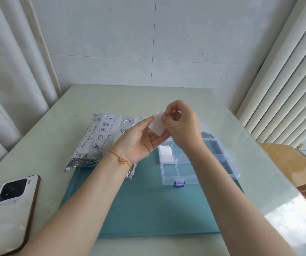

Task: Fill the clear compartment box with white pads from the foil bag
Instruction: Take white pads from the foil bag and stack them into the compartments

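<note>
A small stack of white pads (156, 125) is held in the air above the table, between my two hands. My left hand (141, 140) lies palm up under the stack, thumb against its left side. My right hand (180, 124) pinches the stack's top right edge with thumb and fingertips. Below them the clear compartment box (197, 175) stands open on a teal mat, with white pads (166, 154) in its far left compartment; the other compartments I can see hold nothing. The foil bag (100, 139) lies to the left of the box.
A teal mat (148, 209) covers the table's middle. A phone (10, 211) lies face down at the front left corner. A clear strip (131, 171) sticks out under my left wrist. A wooden chair (292, 163) stands at the right; curtains hang on both sides.
</note>
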### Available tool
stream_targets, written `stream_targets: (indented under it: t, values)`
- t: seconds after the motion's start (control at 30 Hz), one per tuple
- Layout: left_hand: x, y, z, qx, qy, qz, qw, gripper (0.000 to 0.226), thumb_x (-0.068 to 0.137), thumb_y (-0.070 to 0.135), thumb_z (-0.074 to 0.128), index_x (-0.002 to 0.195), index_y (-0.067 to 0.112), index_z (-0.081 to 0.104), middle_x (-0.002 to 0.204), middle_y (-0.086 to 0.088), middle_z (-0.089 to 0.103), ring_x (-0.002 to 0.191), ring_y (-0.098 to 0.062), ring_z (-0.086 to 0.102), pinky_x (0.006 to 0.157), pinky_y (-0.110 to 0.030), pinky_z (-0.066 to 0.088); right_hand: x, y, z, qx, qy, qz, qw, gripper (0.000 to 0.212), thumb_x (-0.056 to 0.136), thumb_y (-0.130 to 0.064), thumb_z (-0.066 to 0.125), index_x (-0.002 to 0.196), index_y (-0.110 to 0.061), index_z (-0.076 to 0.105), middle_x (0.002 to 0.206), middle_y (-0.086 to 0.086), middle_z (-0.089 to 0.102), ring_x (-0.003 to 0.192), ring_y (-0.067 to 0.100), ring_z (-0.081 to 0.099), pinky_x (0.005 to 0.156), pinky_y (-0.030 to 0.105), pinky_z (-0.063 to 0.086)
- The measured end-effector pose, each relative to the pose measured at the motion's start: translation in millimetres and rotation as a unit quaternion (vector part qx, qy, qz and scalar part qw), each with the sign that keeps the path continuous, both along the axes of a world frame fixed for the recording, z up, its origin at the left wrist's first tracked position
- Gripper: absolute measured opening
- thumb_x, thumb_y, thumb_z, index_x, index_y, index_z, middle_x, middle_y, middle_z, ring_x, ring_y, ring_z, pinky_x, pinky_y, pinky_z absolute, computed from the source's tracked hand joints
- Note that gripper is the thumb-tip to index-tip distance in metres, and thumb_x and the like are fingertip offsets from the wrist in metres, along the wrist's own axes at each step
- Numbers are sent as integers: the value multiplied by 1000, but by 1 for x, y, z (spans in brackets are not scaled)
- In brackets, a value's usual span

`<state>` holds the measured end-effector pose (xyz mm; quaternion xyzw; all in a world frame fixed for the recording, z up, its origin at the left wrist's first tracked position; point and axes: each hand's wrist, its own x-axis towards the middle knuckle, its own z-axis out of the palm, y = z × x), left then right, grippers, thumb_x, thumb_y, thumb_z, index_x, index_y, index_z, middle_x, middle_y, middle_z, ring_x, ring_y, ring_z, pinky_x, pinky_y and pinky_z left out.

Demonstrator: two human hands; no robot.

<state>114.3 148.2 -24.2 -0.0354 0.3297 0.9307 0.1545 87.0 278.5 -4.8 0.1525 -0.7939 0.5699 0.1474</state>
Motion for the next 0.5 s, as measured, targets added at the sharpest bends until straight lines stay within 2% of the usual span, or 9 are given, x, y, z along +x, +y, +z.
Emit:
stream_targets:
  t: [0.07,0.13,0.2,0.3,0.4,0.47,0.5]
  values:
    - [0,0,0,-6,5,-3,1000,29,99,20,49,118,1,58,102,-15,68,86,-25,71,82,-36,59,2,-2,0,7,26,-10,1000,35,76,7,57,70,-26,50,82,-1,52,65,1,47,61,9,38]
    - [0,-1,0,-16,6,-12,1000,30,98,22,50,120,3,57,101,-15,68,88,-27,70,87,-38,57,3,-3,0,11,45,-14,999,37,74,9,55,68,-27,49,82,-3,50,67,-2,47,63,7,38]
    - [0,-1,0,-24,5,-23,999,30,98,22,52,120,3,55,92,-14,69,86,-28,70,90,-39,56,3,-3,-2,19,55,-14,998,38,74,8,56,69,-28,49,84,-2,51,70,1,48,65,8,40]
    - [1,-2,0,-30,1,-29,999,24,97,22,52,111,3,57,80,-11,69,79,-25,70,83,-36,58,1,-1,-3,28,53,1,998,30,79,2,61,73,-26,52,90,1,55,79,8,54,70,11,43]
    - [0,-5,1,-41,4,-20,999,28,97,21,54,119,4,56,100,-12,66,78,-21,68,75,-32,59,0,4,-2,60,15,63,996,15,84,-21,71,84,-21,56,101,0,58,95,9,59,83,19,47]
    - [-1,-8,1,-49,7,-19,999,34,96,23,54,126,7,52,117,-16,62,86,-22,67,75,-32,59,-2,9,0,109,-15,103,989,28,79,-35,78,88,-19,58,105,-1,58,99,7,59,85,18,47]
    - [-1,-9,1,-50,6,-19,999,35,96,24,54,127,8,51,118,-18,62,90,-23,67,75,-33,59,-2,11,0,134,-24,113,984,32,75,-38,80,87,-19,57,106,0,58,95,7,59,84,16,48]
